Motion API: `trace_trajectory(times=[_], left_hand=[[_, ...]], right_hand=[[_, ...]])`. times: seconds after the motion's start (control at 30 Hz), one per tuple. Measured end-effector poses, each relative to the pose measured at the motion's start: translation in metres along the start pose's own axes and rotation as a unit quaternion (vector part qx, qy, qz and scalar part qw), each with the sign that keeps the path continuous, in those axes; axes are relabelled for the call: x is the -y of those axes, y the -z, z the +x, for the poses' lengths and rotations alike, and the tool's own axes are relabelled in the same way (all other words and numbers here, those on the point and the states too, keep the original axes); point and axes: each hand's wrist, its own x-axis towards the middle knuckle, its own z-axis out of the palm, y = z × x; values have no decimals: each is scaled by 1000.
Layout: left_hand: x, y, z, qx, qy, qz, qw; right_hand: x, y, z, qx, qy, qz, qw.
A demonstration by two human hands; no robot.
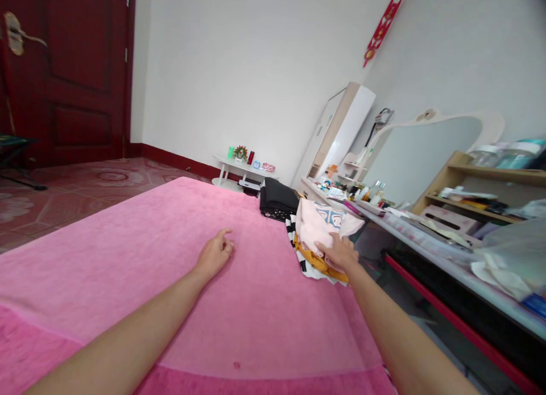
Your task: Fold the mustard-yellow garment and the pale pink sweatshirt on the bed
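Observation:
A pink blanket [179, 253] covers the bed in front of me. My left hand [215, 253] rests on it near the middle, fingers loosely curled, holding nothing. My right hand [336, 252] lies on a stack of folded clothes [318, 236] at the bed's right edge, fingers pressed on the pale pink top garment. Under that lie an orange piece and a black-and-white striped piece. A folded black garment [277, 200] sits just beyond the stack.
A cluttered dresser [426, 236] with a mirror and wooden shelves runs along the right. A small white table [241, 170] stands by the far wall. A dark red door [68, 71] is at left, above a patterned tile floor.

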Motion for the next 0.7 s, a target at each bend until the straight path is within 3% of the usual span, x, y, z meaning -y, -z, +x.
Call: trace_trajectory(times=[0.1,0.17,0.27,0.33,0.57,0.7], left_hand=[[0,1,0,18,-7,26,999],[0,1,-1,21,-9,28,999],[-1,1,-2,15,-8,23,1000],[-1,0,-2,13,-10,21,1000],[0,-1,0,22,-11,11,1000],[-1,0,0,34,-6,28,999]], right_hand=[[-15,4,10,33,18,11,999],[-28,6,17,27,-15,108,994],[-46,0,20,-19,-90,260,961],[-52,-5,20,-49,-113,303,945],[-49,21,31,-84,-84,472,874],[-63,24,14,-37,-70,424,902]])
